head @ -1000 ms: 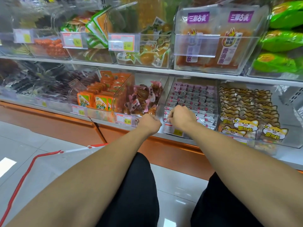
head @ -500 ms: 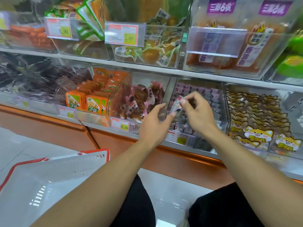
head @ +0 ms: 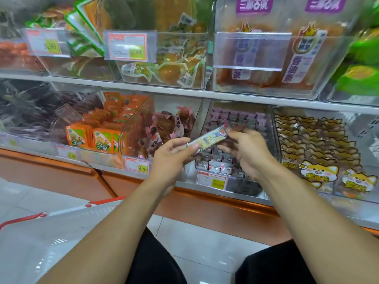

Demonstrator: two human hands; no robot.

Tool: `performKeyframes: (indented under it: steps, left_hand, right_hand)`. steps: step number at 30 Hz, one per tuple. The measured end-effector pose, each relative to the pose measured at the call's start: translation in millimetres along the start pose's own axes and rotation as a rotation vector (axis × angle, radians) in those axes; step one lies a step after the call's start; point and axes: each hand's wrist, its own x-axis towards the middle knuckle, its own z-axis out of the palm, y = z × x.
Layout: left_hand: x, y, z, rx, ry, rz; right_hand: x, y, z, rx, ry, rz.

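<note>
Lower left, I see the white shopping basket (head: 102, 202), its red rim sitting farther down the frame than half a second ago. At centre, the left hand (head: 174, 158) pinches the lower end of the long snack packet (head: 207, 138) between thumb and fingers, and the right hand (head: 246, 152) pinches its raised end. The packet now stretches slantwise between them; earlier it showed short. Behind it stands the clear bin (head: 235, 119) of small pink packets.

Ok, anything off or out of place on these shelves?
Only small things: the clear plastic tag holder on the upper bin of orange packets carries no price label, unlike its neighbours, and the green-edged flat packets at upper left lean askew. The long yellow snack packet being held looks intact.
</note>
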Motion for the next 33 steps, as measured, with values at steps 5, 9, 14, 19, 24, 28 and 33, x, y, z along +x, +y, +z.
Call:
performKeyframes:
  steps: [5,9,14,19,24,28,33]
  left_hand:
    - [5,-4,-9,0.054,0.022,0.011]
    - [9,-6,-10,0.066,0.071,-0.045]
    - [3,0,-1,0.050,-0.010,-0.109]
    - [-5,3,3,0.159,-0.114,0.063]
    - [-6,-1,6,0.180,-0.142,0.069]
    - [0,-3,6,0.079,-0.157,-0.041]
    - [2,-3,7,0.127,-0.125,-0.137]
  right_hand:
    - [-1,5,-1,-0.075,-0.074,0.056]
    - [-4,4,-8,-0.217,-0.227,-0.026]
    - [-11,0,-13,-0.271,-0.251,-0.076]
    - [-11,2,-17,-0.192,-0.167,0.010]
    - [-11,0,-22,-0.225,-0.210,0.055]
    - [-10,-6,-28,-0.219,-0.337,-0.031]
    - [-8,-3,-30,-0.191,-0.325,-0.053]
